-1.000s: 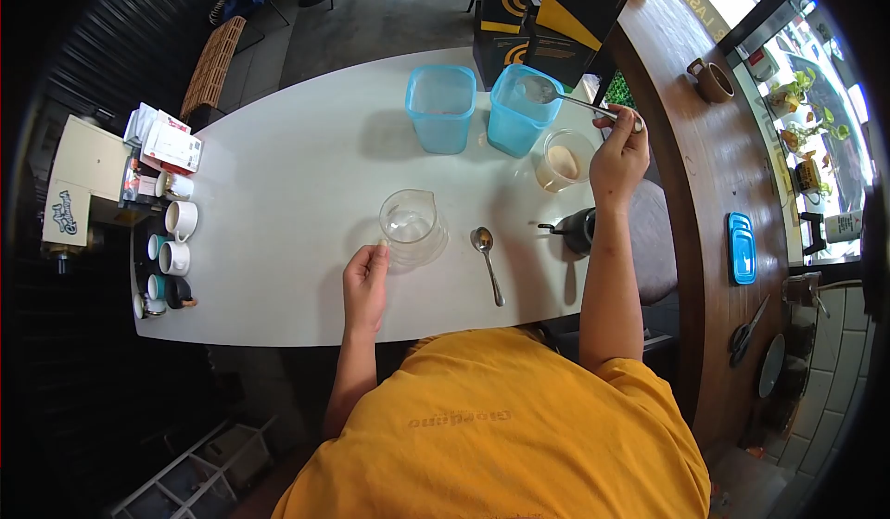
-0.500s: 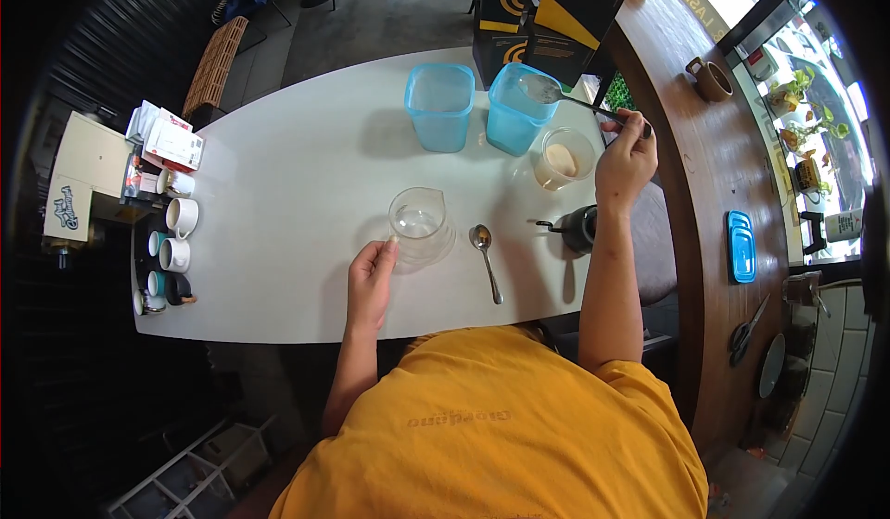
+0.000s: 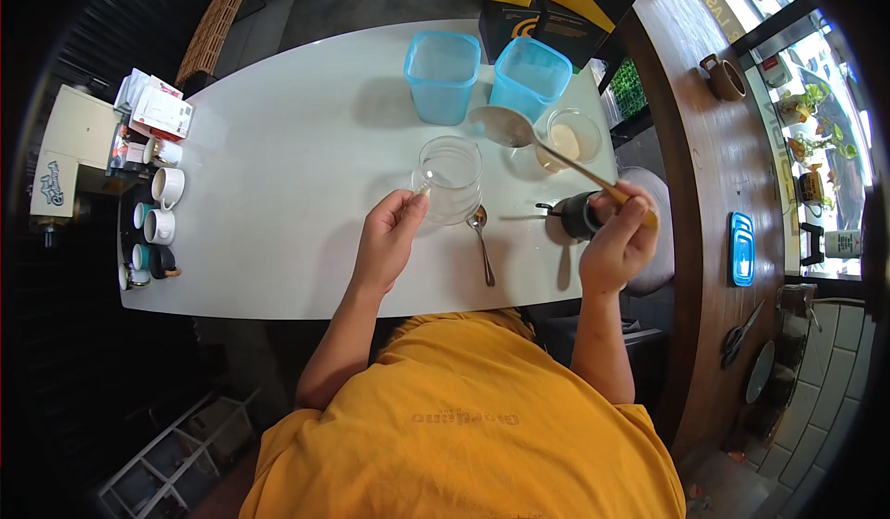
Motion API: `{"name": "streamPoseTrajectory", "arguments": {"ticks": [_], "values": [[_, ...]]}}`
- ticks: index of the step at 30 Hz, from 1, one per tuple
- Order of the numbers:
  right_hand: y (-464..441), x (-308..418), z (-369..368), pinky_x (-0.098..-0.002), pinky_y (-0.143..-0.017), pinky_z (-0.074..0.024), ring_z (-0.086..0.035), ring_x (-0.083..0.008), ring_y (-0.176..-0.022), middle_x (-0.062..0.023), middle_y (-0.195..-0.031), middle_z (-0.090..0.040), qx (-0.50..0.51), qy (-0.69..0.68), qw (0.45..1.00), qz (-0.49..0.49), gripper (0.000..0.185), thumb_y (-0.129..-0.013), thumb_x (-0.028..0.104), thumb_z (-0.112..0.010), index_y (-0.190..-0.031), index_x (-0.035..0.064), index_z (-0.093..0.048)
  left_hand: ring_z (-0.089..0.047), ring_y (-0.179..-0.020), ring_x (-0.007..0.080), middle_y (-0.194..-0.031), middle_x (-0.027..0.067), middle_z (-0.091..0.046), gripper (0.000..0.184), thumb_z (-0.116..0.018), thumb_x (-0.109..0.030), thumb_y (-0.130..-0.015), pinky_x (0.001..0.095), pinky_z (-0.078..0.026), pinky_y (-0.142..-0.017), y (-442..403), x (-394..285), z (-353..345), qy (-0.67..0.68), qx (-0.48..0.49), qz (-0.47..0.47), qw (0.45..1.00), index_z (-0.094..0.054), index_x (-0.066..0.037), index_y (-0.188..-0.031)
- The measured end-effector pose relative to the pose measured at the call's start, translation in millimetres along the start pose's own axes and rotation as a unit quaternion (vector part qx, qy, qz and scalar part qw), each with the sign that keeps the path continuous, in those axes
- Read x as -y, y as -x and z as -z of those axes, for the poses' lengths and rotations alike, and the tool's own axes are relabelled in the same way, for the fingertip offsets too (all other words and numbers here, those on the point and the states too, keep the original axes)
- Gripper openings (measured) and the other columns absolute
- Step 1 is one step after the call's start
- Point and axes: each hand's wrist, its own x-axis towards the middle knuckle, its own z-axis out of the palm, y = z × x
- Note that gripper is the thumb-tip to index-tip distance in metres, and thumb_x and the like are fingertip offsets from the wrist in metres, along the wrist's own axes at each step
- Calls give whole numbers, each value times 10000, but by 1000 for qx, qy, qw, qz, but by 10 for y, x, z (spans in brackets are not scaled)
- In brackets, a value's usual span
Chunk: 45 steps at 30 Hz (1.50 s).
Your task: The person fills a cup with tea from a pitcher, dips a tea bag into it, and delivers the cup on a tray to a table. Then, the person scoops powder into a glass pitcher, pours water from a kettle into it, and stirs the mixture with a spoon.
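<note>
My left hand is closed on the side of a clear glass jug, raised over the white table. Inside the jug I see nothing. My right hand grips the handle end of a large long-handled spoon. Its bowl is held just above and right of the jug's rim, near two open light-blue plastic containers. Beyond the spoon stands a clear cup with pale beige contents. A small metal spoon lies on the table below the jug. A black pot sits beside my right hand.
White cups and papers line the left side of the table. Black and yellow boxes stand at the back. Blue lids, scissors and a brown cup rest on the wooden counter at right.
My left hand has lifted the jug and brought it right, towards the spoon. My right hand has drawn the large spoon back and down from the right blue container to near the jug.
</note>
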Motion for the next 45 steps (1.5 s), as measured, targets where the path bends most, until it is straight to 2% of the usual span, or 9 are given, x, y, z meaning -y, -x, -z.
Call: {"name": "streamPoseTrajectory", "arguments": {"ticks": [1,3,5,8,11,14,18,36,45], "values": [[53,-6,62,-253,-692,-422,-556,-131,-689,-62,-729,-657,0,3,1000,-4,230,-1026,157,-401,-1013,-1,-568,-304,-614,5,-682,-98,-415,241,-580,-250,-975,195,-246,-530,2,20,-15,-9,2,-13,1000,-600,-41,-857],[126,-22,180,-284,-684,-412,-511,-169,-684,-81,-746,-680,141,91,969,181,188,-1009,133,-422,-1020,3,-557,-304,-615,7,-683,-98,-413,237,-583,-247,-973,194,-248,-532,25,47,-20,-19,5,-22,1000,-605,-38,-863],[174,-36,233,-301,-692,-419,-480,-191,-687,-94,-756,-693,147,88,965,201,169,-998,124,-436,-1032,11,-557,-400,-713,30,-762,-68,-493,223,-594,-265,-961,188,-327,-644,50,57,-5,-37,33,-5,999,-618,-53,-897],[26,60,266,-307,-702,-433,-534,-192,-705,-105,-766,-681,68,134,956,251,170,-998,106,-426,-1033,3,-557,-328,-640,18,-704,-84,-436,207,-597,-221,-964,189,-277,-562,88,121,-25,-25,39,-36,998,-621,-30,-887],[-157,71,263,-312,-710,-444,-589,-181,-730,-121,-781,-676,-69,133,983,102,181,-993,106,-456,-1003,-16,-590,-344,-659,23,-721,-77,-455,195,-601,-208,-961,186,-292,-587,151,174,-6,-3,40,-43,998,-624,-23,-901],[-347,39,241,-309,-712,-450,-623,-157,-744,-90,-736,-674,-77,220,971,54,176,-974,110,-507,-957,-3,-641,-355,-676,25,-730,-74,-464,188,-606,-197,-957,185,-299,-608,215,205,34,9,33,-45,998,-626,-16,-910],[-410,-198,223,-316,-727,-441,-610,-168,-711,10,-634,-650,-23,370,920,125,143,-943,128,-558,-924,70,-688,-365,-684,30,-732,-70,-472,192,-606,-200,-956,190,-308,-618,290,234,94,17,20,-38,999,-627,-14,-913],[-462,-520,209,-319,-714,-406,-590,-160,-690,33,-641,-660,18,416,900,131,132,-925,165,-581,-915,91,-690,-412,-662,44,-768,-37,-527,159,-575,-189,-966,195,-334,-611,355,379,258,42,-17,-41,998,-623,-42,-933],[-523,-404,318,-290,-617,-496,-656,-141,-611,-32,-633,-672,-84,305,946,-66,243,-960,187,-531,-850,30,-681,-413,-657,44,-787,-35,-538,161,-568,-192,-969,195,-335,-602,348,364,243,44,-28,-24,998,-622,-48,-919]]}}
